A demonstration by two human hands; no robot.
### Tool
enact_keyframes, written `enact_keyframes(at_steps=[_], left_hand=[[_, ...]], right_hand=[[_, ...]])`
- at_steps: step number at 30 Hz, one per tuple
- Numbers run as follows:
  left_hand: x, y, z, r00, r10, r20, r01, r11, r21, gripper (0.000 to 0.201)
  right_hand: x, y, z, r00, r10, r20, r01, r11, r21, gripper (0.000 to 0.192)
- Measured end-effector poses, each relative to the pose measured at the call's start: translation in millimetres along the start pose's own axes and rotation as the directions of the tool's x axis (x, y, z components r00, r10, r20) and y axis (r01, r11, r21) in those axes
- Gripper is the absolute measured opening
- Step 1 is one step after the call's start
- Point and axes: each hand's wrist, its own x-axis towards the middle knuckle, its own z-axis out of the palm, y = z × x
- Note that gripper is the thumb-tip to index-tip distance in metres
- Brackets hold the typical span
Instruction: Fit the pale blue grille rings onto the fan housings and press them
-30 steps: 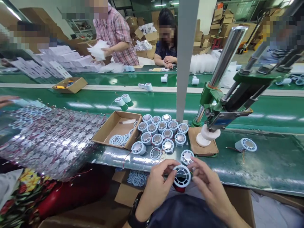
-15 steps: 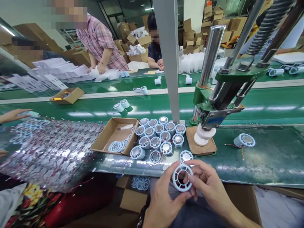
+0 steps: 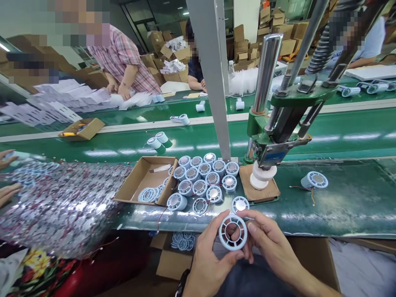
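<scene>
Between my hands, at the table's near edge, is a light-blue spoked plastic ring (image 3: 232, 248) with an open centre. My left hand (image 3: 208, 258) grips its left side, with the thumb below and the forefinger at the upper rim. My right hand (image 3: 270, 243) holds the right side, its thumb near the rim and some fingertips behind the ring. Whether the ring has a body behind it is hidden. Just beyond stands a light-blue cylindrical housing (image 3: 240, 204) with a silver disc in its top. Several similar housings (image 3: 204, 169) are grouped to the left, some with thin red wires.
A green press (image 3: 280, 140) with a white head (image 3: 262, 176) stands over a brown pad (image 3: 274, 193). An open cardboard box (image 3: 130, 185) holds light-blue rings. One housing (image 3: 314, 180) lies right. Wired parts (image 3: 71, 206) cover the left, near a co-worker's hands (image 3: 9, 194).
The ring has turned to face the camera more squarely, and my right thumb has shifted from its inner spokes to the right rim. The whole view has shifted slightly.
</scene>
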Motion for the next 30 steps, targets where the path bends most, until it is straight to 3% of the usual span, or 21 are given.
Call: enact_keyframes(at_steps=[3,5,8,9,11,13,17,21,27,30], left_hand=[[-3.0,-4.6,-1.7,0.999,-0.041,-0.006,0.041,0.999,-0.008,0.073],[-3.7,-8.4,-3.4,0.997,-0.073,-0.019,0.073,0.997,0.002,0.074],[0.7,-14.9,-6.2,0.992,-0.106,-0.07,0.106,0.994,-0.006,0.073],[3.9,-17.1,-6.6,0.989,-0.12,-0.083,0.119,0.993,-0.022,0.073],[11.9,-21.3,-5.1,0.987,-0.138,-0.079,0.134,0.99,-0.047,0.071],[20.5,-25.3,0.5,0.992,-0.116,-0.039,0.116,0.993,-0.012,0.066],[33.6,-34.5,22.1,0.999,0.03,0.045,-0.038,0.984,0.175,0.053],[41.0,-45.3,38.7,0.995,0.049,0.082,-0.071,0.956,0.286,0.052],[50.1,-55.6,37.7,0.974,0.09,0.21,-0.158,0.928,0.337,0.054],[50.6,-60.7,37.5,0.969,0.102,0.223,-0.179,0.917,0.355,0.054]], right_hand=[[-3.0,2.0,-5.0,0.998,-0.061,0.003,0.061,0.988,-0.145,0.041],[1.4,4.3,-15.0,0.963,-0.261,-0.071,0.209,0.883,-0.42,0.035],[19.4,14.9,-36.7,0.791,-0.609,-0.06,0.284,0.453,-0.845,0.033],[26.6,20.8,-43.5,0.763,-0.647,-0.012,0.267,0.331,-0.905,0.035],[38.4,34.9,-53.2,0.77,-0.634,0.073,0.257,0.205,-0.944,0.037],[44.0,49.2,-57.5,0.784,-0.611,0.113,0.273,0.175,-0.946,0.037],[39.8,68.2,-59.9,0.771,-0.62,0.148,0.307,0.157,-0.939,0.052],[35.4,74.8,-64.8,0.76,-0.626,0.174,0.344,0.161,-0.925,0.067],[38.6,79.7,-66.2,0.768,-0.626,0.135,0.346,0.229,-0.91,0.083],[39.4,81.6,-65.3,0.771,-0.626,0.114,0.341,0.256,-0.905,0.084]])
